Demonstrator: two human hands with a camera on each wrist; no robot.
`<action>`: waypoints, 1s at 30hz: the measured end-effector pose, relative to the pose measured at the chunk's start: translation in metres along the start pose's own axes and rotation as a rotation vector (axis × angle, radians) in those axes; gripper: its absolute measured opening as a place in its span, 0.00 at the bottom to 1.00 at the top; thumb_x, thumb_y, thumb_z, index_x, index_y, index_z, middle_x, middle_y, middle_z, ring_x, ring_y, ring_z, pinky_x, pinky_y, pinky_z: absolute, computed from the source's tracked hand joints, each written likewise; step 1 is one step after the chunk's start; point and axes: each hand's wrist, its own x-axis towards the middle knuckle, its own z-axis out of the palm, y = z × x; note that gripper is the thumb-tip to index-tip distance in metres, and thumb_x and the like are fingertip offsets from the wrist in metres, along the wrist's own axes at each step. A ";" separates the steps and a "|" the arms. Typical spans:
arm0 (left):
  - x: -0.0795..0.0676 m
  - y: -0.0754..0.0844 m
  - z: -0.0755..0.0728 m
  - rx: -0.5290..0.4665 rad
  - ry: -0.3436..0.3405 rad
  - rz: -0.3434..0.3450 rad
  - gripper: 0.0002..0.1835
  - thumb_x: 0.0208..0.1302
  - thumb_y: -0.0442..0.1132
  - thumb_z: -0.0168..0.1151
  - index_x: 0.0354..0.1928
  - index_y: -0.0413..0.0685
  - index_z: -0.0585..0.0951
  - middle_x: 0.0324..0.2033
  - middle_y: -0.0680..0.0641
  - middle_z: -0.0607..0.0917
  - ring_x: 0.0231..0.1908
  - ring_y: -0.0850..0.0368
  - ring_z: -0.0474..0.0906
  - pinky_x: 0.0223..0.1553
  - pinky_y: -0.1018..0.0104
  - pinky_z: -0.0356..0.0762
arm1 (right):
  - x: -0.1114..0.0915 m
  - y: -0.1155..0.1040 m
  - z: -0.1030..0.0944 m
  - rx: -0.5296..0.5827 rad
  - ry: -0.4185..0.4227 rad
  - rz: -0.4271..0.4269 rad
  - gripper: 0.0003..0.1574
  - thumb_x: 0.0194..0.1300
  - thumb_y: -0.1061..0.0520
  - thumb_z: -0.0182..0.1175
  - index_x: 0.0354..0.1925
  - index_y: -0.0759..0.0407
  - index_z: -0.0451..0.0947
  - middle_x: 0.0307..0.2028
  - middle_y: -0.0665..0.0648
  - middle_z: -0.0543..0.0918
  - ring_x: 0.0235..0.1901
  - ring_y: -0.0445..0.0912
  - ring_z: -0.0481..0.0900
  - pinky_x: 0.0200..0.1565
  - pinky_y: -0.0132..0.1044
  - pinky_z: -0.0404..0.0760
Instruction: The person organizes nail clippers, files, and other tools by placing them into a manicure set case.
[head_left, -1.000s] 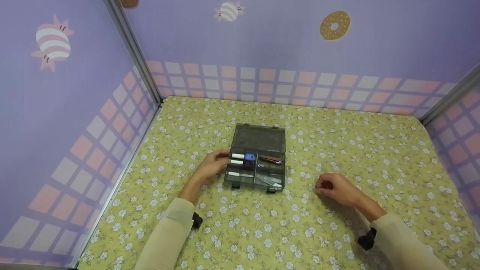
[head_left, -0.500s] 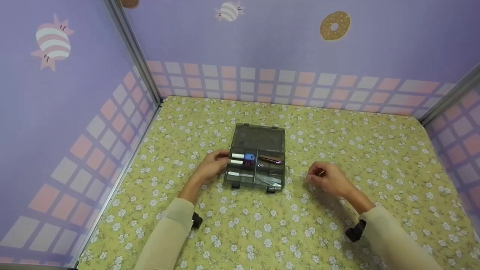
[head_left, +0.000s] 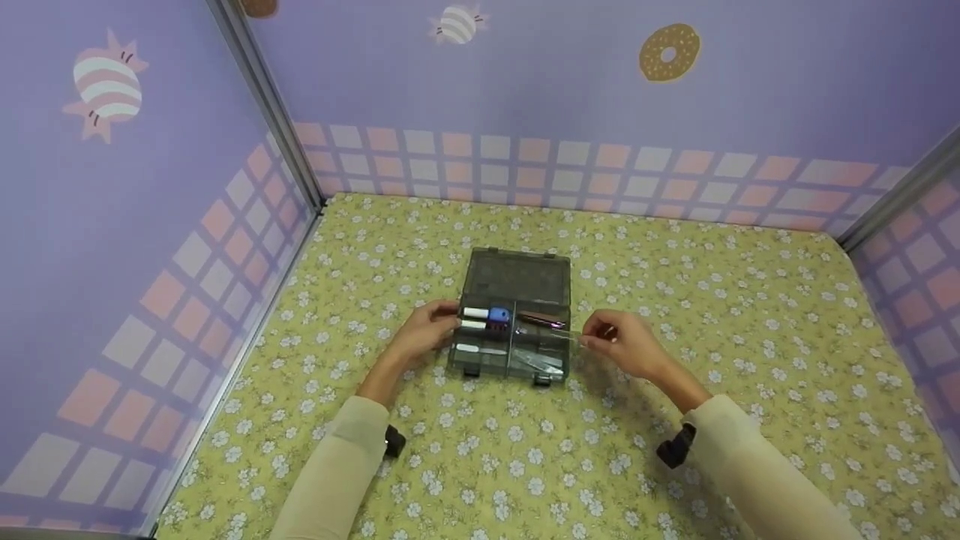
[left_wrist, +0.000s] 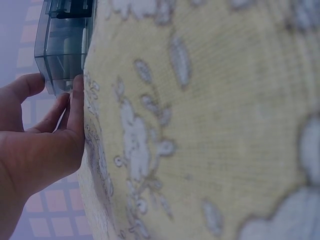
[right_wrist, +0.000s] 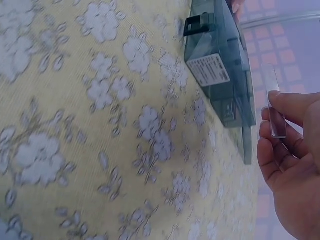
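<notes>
A smoky see-through compartment box point(head_left: 491, 370) stands on the table with its lid point(head_left: 519, 277) lying open at the back. My left hand point(head_left: 422, 334) holds the box's left end, thumb and fingertips against its wall in the left wrist view. Between thumb and fingers, my right hand point(head_left: 626, 343) pinches a clear glass slide point(right_wrist: 274, 82). In the head view the slide reaches over the box's right edge. Inside the box lie white-ended pieces point(head_left: 474, 325), a blue piece point(head_left: 499, 315), a shiny reddish-brown slim tool point(head_left: 541, 320) and clear flat pieces point(head_left: 546, 364).
A flowered yellow cloth point(head_left: 517, 465) covers the table around the box. Purple patterned panels point(head_left: 555, 82) enclose the back and both sides, with metal posts point(head_left: 274, 105) at the corners. A white label point(right_wrist: 208, 70) is on the box's right end.
My right hand has moved left and slightly away from me, bringing the glass slide from beside the box to over its right edge. The left hand and box have stayed still.
</notes>
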 end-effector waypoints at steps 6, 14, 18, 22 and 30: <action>-0.002 0.000 0.000 0.027 -0.005 0.003 0.25 0.81 0.38 0.57 0.75 0.41 0.72 0.66 0.38 0.78 0.63 0.45 0.77 0.59 0.51 0.79 | 0.013 -0.012 0.009 -0.020 -0.012 -0.038 0.04 0.74 0.58 0.69 0.42 0.58 0.86 0.35 0.50 0.86 0.34 0.45 0.84 0.40 0.41 0.84; 0.001 0.001 -0.001 0.040 0.016 0.004 0.24 0.81 0.38 0.58 0.74 0.42 0.72 0.65 0.40 0.79 0.61 0.47 0.79 0.57 0.54 0.81 | 0.028 -0.021 0.022 -0.019 -0.033 -0.066 0.03 0.75 0.58 0.68 0.42 0.57 0.86 0.35 0.50 0.86 0.34 0.44 0.83 0.40 0.42 0.84; 0.001 0.001 -0.001 0.023 0.015 -0.001 0.24 0.80 0.36 0.58 0.74 0.41 0.72 0.65 0.39 0.79 0.60 0.48 0.80 0.53 0.58 0.82 | 0.034 -0.024 0.029 -0.026 -0.038 -0.078 0.03 0.75 0.57 0.68 0.42 0.56 0.86 0.36 0.50 0.85 0.34 0.44 0.82 0.40 0.42 0.84; 0.001 0.001 0.000 0.006 0.015 -0.006 0.24 0.80 0.36 0.58 0.74 0.40 0.73 0.64 0.39 0.79 0.60 0.48 0.80 0.52 0.58 0.82 | 0.037 -0.023 0.035 -0.035 -0.028 -0.098 0.03 0.75 0.58 0.68 0.41 0.56 0.86 0.35 0.50 0.85 0.33 0.44 0.82 0.38 0.41 0.82; -0.001 0.002 0.002 -0.001 0.014 -0.009 0.25 0.79 0.35 0.59 0.74 0.39 0.72 0.65 0.37 0.79 0.60 0.46 0.80 0.55 0.54 0.82 | 0.038 -0.018 0.046 -0.028 -0.022 -0.074 0.04 0.73 0.59 0.70 0.40 0.59 0.85 0.35 0.51 0.84 0.32 0.44 0.80 0.36 0.39 0.81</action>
